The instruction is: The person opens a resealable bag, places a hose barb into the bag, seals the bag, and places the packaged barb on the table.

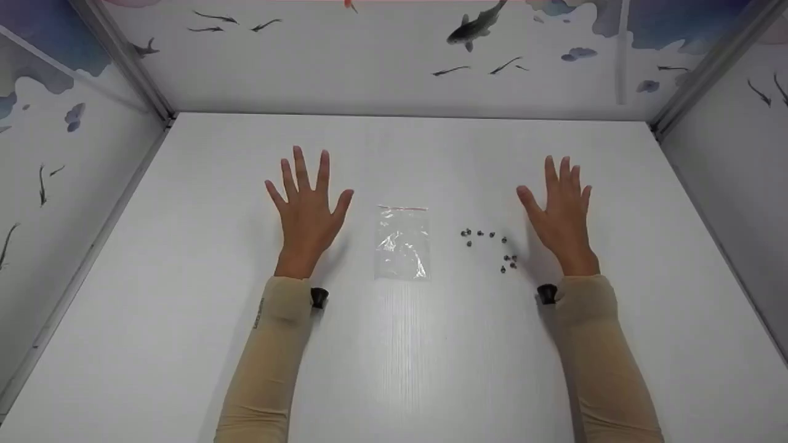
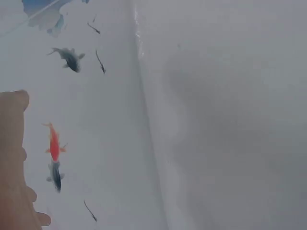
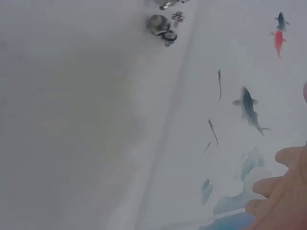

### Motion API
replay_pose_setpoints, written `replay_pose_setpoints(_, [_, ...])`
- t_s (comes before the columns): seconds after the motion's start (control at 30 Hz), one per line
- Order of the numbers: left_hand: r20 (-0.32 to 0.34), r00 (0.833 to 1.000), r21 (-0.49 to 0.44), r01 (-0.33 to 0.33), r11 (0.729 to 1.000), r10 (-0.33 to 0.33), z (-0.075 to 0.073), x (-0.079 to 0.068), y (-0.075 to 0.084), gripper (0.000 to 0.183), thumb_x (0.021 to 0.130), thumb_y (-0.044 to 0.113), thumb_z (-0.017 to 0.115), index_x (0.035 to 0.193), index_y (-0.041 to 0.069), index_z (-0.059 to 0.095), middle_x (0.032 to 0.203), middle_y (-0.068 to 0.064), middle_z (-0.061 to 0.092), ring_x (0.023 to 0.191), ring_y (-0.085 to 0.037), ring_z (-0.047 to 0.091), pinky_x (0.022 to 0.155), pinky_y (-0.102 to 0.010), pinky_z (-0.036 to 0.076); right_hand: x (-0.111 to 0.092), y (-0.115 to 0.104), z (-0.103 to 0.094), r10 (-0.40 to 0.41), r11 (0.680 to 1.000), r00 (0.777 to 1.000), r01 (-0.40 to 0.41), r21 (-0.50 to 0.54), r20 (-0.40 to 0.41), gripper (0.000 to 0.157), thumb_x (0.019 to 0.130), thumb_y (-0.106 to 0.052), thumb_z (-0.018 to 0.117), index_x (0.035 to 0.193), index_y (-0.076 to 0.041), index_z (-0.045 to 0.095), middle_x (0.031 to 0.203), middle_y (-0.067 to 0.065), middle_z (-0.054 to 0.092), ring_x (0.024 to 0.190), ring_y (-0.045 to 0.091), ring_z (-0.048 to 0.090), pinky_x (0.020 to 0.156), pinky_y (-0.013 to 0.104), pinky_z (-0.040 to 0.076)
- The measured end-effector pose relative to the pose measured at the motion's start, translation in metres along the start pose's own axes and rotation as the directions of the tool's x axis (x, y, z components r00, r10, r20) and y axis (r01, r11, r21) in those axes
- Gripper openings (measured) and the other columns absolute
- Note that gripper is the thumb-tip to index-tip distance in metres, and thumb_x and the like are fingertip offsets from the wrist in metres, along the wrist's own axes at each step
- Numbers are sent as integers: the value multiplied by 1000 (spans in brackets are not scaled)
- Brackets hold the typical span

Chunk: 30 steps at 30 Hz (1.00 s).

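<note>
My left hand [image 1: 306,215] is spread above the white table with fingers straight, holding nothing. To its right lies a clear plastic zip bag [image 1: 403,243], flat, with a red line along its top edge. Several small metal screws [image 1: 480,233] are scattered between the bag and my right hand [image 1: 561,215], which is also spread and holds nothing. In the right wrist view a few screws [image 3: 158,25] show blurred near the top, apart from the fingers [image 3: 268,187]. The left wrist view catches part of the left hand [image 2: 12,158] at its left edge.
The white table [image 1: 400,369] is enclosed by a back panel [image 1: 369,67] and side panels printed with fish and blue washes. Metal posts [image 1: 138,74] stand at the back corners. A small black wrist camera [image 1: 319,298] sits on the left sleeve, another [image 1: 546,293] on the right.
</note>
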State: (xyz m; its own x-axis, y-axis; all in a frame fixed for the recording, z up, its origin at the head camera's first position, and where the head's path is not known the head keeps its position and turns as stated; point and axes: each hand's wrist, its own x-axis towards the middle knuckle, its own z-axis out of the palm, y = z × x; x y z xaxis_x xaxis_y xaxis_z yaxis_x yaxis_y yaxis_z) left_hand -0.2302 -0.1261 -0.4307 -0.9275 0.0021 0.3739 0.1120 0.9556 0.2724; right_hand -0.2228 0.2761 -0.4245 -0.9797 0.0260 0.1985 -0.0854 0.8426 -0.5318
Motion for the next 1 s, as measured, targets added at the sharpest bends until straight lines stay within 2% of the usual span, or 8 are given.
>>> replay_pose_setpoints(0.1, [-26,999,-88,-34,996,32,-9,1,2,70,98,54,37,155,21,16,162,-16,5,148,-38,7,113,-64,4,6,-7,-7,-40,990,999,41,138,-10,77,97,-61,35,156,-19,10,162,5,4,150,24,-2,119,48,-4])
replay_pose_setpoints(0.23, [35,992,-166,-117,979,124,-19,-4,6,69,100,52,36,156,21,12,162,-12,3,149,-32,4,117,-56,5,17,-20,-13,-130,969,987,106,223,94,67,99,-55,35,155,-26,12,162,-3,9,150,18,3,120,46,4])
replay_pose_setpoints(0.3, [88,979,-185,-168,968,186,-22,-8,8,70,100,51,37,156,21,9,163,-9,1,150,-30,2,118,-53,4,23,-27,-12,-181,967,967,141,214,178,63,100,-54,35,154,-30,12,162,-5,9,150,18,4,119,46,6])
replay_pose_setpoints(0.4, [179,943,-197,-247,949,282,-23,-16,15,70,100,51,37,156,23,6,163,-5,1,150,-25,2,119,-49,3,29,-37,-9,-230,969,920,187,161,316,62,100,-56,32,154,-34,12,162,-7,8,150,18,4,119,49,7])
replay_pose_setpoints(0.5, [279,884,-212,-324,922,375,-20,-25,23,69,100,51,37,156,26,5,163,-1,2,150,-21,2,120,-47,2,33,-49,-1,-256,965,859,251,71,444,62,100,-56,31,154,-34,11,162,-6,7,150,19,4,118,51,8])
replay_pose_setpoints(0.67, [425,758,-251,-425,870,494,-13,-42,36,66,100,55,33,155,31,6,163,3,6,150,-18,7,120,-47,6,37,-68,17,-269,930,768,365,-52,581,58,102,-51,30,154,-32,13,162,-8,10,150,20,8,118,50,11])
replay_pose_setpoints(0.87, [569,605,-309,-470,826,557,-2,-57,51,63,100,57,27,155,33,8,162,7,8,149,-14,9,120,-45,8,39,-81,37,-249,908,698,409,-89,671,56,102,-52,26,154,-33,17,161,-9,13,149,21,13,118,49,14])
replay_pose_setpoints(1.0, [626,534,-317,-491,811,568,5,-61,58,61,101,55,26,155,31,9,162,6,9,149,-14,10,120,-43,8,38,-87,49,-239,905,669,416,-87,704,55,103,-49,29,154,-32,19,161,-9,14,149,20,15,118,48,16])
